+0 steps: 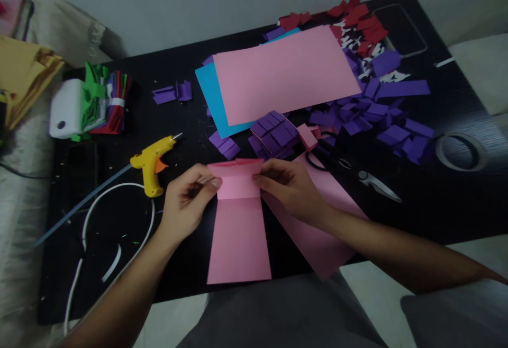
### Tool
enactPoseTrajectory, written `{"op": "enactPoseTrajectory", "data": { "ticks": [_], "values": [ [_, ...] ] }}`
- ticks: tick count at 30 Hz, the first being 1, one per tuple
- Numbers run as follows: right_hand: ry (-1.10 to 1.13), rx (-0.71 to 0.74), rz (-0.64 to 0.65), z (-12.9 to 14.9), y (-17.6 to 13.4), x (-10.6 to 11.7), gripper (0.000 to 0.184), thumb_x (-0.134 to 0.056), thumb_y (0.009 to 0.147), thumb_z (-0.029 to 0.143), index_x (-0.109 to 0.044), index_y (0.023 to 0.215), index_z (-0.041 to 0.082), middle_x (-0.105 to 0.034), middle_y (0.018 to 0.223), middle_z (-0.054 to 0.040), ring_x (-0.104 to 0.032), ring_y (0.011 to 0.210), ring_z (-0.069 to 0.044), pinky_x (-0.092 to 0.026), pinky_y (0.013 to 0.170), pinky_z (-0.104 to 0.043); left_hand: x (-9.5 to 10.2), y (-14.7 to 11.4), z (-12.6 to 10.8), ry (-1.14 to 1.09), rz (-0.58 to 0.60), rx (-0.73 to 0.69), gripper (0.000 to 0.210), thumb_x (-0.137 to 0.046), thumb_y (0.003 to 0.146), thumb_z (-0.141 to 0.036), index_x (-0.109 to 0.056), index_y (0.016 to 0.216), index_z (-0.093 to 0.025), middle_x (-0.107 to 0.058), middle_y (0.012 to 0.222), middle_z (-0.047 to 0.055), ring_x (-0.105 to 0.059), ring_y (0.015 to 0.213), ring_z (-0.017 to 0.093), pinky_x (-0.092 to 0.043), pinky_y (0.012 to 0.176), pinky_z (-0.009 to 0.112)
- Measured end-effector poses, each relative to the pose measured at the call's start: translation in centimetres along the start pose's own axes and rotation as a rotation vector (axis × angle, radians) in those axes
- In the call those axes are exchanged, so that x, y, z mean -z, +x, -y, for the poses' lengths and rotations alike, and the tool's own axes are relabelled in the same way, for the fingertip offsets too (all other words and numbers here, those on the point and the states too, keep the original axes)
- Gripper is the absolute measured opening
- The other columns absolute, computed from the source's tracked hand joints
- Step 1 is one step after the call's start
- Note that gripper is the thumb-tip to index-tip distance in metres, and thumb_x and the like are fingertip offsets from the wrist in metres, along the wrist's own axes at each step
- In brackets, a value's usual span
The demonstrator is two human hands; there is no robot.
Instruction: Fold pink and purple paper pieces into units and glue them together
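Observation:
A long pink paper strip (pixel 239 239) with a crease across it and a folded far end is held between my two hands. My left hand (pixel 189 195) pinches its left edge between thumb and fingers. On the opposite edge, my right hand (pixel 296 186) grips it the same way. Under my right forearm lies another pink sheet (pixel 317 231), set at an angle. Just beyond the strip sit folded purple paper pieces (pixel 274 132) and a small pink folded piece (pixel 308 136). Black-handled scissors (pixel 367 177) rest to the right of my right hand.
A yellow glue gun (pixel 153 162) with a long glue stick and white cord lies left. Large pink (pixel 286 72) and blue sheets (pixel 214 96) are stacked at the back. Purple (pixel 365 112) and red paper pieces (pixel 365 25) are scattered right, near a tape roll (pixel 461 152).

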State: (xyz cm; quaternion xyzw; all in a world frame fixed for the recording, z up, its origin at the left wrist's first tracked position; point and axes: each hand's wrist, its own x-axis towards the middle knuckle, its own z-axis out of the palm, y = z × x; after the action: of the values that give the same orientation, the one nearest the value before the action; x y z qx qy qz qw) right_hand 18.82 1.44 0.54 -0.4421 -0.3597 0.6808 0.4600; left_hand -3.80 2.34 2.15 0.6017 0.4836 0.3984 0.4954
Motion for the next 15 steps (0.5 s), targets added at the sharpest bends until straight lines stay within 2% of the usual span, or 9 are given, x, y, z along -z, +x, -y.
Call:
{"op": "enactPoseTrajectory", "data": {
  "ticks": [4,6,8,10,15],
  "values": [
    [-0.079,0.058,-0.006,-0.09,-0.13,-0.1,0.01,-0.084,0.082,0.029,-0.079,0.088,0.023,-0.078,0.086,0.0004,-0.071,0.082,-0.015,-0.058,0.08,-0.03,0.09,0.37,0.07,0.061,0.0,-0.127,0.016,-0.074,0.092,-0.015,-0.08,0.101,-0.027,-0.075,0.111,0.001,-0.068,0.1,0.016,-0.054,0.089,0.028],
    [-0.094,0.097,-0.023,0.03,-0.26,-0.21,0.008,-0.083,0.084,0.03,-0.08,0.089,0.024,-0.081,0.098,-0.0021,-0.074,0.092,-0.018,-0.06,0.09,-0.034,0.11,0.42,0.19,0.063,-0.023,-0.157,0.019,-0.076,0.09,-0.013,-0.081,0.102,-0.028,-0.074,0.114,0.001,-0.067,0.106,0.016,-0.053,0.096,0.028],
    [-0.114,0.139,-0.052,0.22,-0.4,-0.28,0.006,-0.082,0.085,0.029,-0.081,0.088,0.024,-0.082,0.111,-0.0044,-0.075,0.103,-0.02,-0.059,0.098,-0.038,0.11,0.38,0.26,0.022,-0.02,-0.136,0.023,-0.077,0.09,-0.013,-0.08,0.107,-0.028,-0.073,0.107,0.001,-0.067,0.096,0.013,-0.054,0.088,0.025],
    [-0.133,0.162,-0.077,0.39,-0.49,-0.29,0.004,-0.082,0.086,0.028,-0.082,0.087,0.024,-0.082,0.113,-0.005,-0.075,0.105,-0.021,-0.058,0.099,-0.038,0.05,0.3,0.21,-0.025,-0.003,-0.079,0.023,-0.075,0.091,-0.014,-0.079,0.108,-0.028,-0.073,0.098,0.0,-0.066,0.085,0.011,-0.053,0.079,0.022],
    [-0.064,0.126,-0.077,0.36,-0.47,-0.24,0.007,-0.085,0.083,0.03,-0.082,0.087,0.024,-0.08,0.088,0.0002,-0.073,0.084,-0.016,-0.06,0.082,-0.032,-0.13,0.08,-0.25,0.015,-0.05,0.017,0.006,-0.075,0.091,-0.018,-0.077,0.091,-0.023,-0.069,0.076,-0.003,-0.059,0.068,0.01,-0.048,0.065,0.02]
  ]
}}
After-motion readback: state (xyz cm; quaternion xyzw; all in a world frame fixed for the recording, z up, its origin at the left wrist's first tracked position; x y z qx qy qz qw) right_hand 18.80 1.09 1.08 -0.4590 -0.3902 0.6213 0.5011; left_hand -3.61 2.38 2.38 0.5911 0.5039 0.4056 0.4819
